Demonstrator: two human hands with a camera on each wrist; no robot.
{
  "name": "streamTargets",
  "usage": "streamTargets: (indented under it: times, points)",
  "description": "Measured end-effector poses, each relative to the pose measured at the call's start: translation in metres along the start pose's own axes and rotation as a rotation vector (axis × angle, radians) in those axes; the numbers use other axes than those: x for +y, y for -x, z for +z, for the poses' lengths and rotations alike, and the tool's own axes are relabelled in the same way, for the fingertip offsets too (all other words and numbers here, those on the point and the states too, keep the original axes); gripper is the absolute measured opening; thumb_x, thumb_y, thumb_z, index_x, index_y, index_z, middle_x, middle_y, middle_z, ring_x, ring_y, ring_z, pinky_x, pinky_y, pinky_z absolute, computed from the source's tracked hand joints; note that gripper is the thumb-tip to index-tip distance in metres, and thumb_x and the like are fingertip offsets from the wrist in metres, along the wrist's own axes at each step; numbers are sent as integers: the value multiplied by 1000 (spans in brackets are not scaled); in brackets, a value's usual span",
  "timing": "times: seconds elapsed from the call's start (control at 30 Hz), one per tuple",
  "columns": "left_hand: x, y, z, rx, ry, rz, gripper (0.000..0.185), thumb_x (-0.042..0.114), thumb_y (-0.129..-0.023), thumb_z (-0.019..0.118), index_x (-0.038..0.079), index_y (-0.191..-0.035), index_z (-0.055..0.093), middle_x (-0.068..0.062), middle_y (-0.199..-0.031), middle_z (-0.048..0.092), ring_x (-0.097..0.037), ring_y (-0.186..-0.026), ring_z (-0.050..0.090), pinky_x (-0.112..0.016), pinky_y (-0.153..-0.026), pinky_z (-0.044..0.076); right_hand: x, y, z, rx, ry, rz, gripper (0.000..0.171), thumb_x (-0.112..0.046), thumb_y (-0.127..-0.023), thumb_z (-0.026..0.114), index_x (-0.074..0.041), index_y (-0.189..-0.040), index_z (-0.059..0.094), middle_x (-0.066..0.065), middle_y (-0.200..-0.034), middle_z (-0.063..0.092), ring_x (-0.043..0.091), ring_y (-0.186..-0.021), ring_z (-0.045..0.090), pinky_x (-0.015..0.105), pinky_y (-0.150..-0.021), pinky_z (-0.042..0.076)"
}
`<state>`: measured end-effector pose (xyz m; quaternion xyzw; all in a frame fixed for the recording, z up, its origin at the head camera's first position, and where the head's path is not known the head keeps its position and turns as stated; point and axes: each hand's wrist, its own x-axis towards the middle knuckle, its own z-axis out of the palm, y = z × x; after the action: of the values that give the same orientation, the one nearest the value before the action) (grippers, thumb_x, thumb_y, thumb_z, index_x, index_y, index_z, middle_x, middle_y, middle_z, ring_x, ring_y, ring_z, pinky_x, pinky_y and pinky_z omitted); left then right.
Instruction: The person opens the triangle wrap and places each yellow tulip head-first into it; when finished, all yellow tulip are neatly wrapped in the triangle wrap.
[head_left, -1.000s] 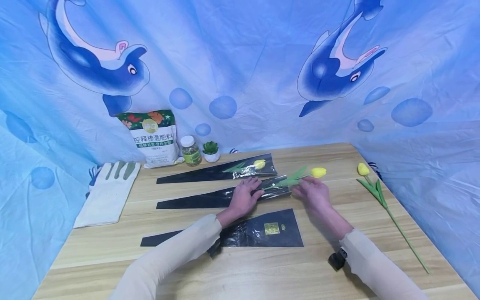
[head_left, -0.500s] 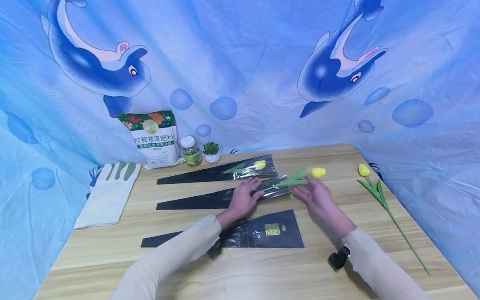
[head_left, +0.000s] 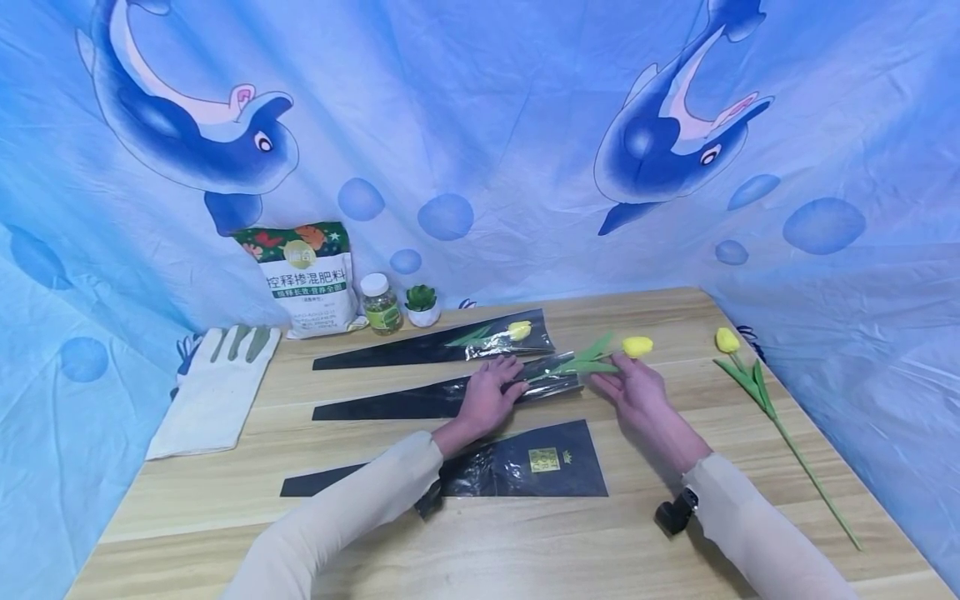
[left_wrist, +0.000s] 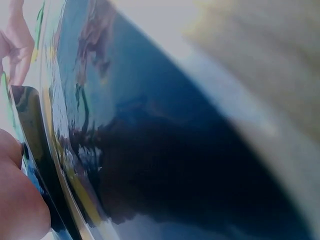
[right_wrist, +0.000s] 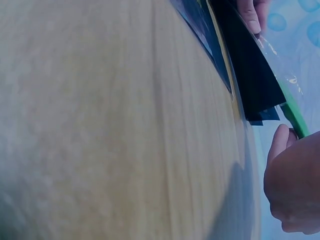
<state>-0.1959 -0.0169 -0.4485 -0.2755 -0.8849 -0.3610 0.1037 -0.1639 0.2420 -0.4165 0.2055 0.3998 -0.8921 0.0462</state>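
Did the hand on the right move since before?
Yes. The right hand slid slightly right and nearer the camera, away from the sleeve, judged against the table.

Fertilizer bag [head_left: 307,279], jar [head_left: 381,302], potted succulent [head_left: 422,303], gloves [head_left: 217,387].

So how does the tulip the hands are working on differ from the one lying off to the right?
The tulip between the hands has its stem inside a black sleeve, with leaves and bloom outside; the loose tulip lies bare on the table. The first lies crosswise, the loose one runs toward the near edge. Both blooms are yellow.
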Motion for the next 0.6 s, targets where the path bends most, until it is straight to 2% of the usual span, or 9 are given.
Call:
streamTargets:
  times: [0.2, 0.4, 0.53, 0.6]
  points:
    - [1, 0, 2, 34, -8, 28, 40, 17, -92, 71, -6, -125, 66, -24, -131, 60, -45, -126, 52, -58, -111, 33, 5, 1, 6, 4, 23, 10, 28, -15, -102, 59, -9, -129, 53, 11, -107, 72, 24, -107, 69, 36, -102, 48]
    - [5, -3, 0, -7, -10, -17, 40, 21, -94, 70, -1, -128, 66, -19, -135, 59, -40, -131, 50, -55, -113, 31, 12, -1, 10, 8, 55, 6, 28, -13, -102, 58, -7, -128, 50, 8, -106, 70, 20, -103, 69, 31, -99, 50]
    - [5, -4, 0, -13, -12, -24, 41, 22, -94, 70, -1, -128, 65, -19, -136, 58, -38, -131, 49, -54, -113, 31, 13, -4, 7, -9, 75, -4, 36, -10, -102, 57, -6, -136, 44, 9, -118, 63, 20, -107, 66, 32, -99, 50]
    - [5, -3, 0, -12, -12, -25, 41, 22, -94, 70, 0, -128, 65, -18, -136, 58, -38, -132, 49, -54, -113, 31, 12, -4, 5, -20, 86, -15, 46, -10, -103, 56, -8, -145, 36, 10, -123, 60, 22, -109, 65, 34, -99, 50]
